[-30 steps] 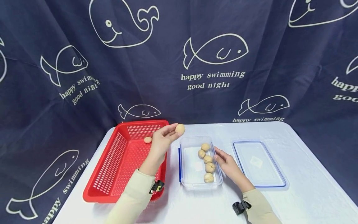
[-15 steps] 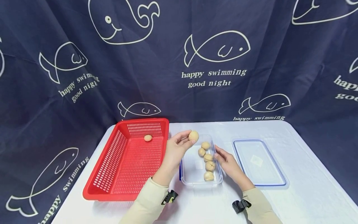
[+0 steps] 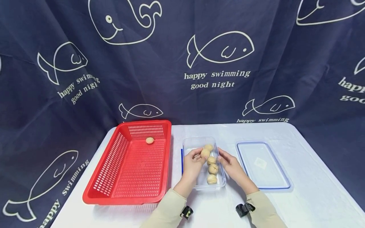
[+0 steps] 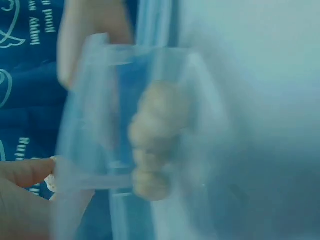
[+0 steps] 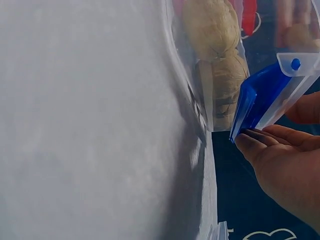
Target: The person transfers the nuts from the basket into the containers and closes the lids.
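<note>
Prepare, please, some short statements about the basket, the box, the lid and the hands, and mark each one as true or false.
1. The red basket stands left of the plastic box. True.
2. The basket contains three walnuts. False: only one walnut is visible in it.
3. The left hand and the right hand are both at the box. True.
4. The left hand is empty. False: it holds another walnut.
5. The lid lies on the table. True.
6. The lid is red all over. False: it is see-through with a blue edge.
</note>
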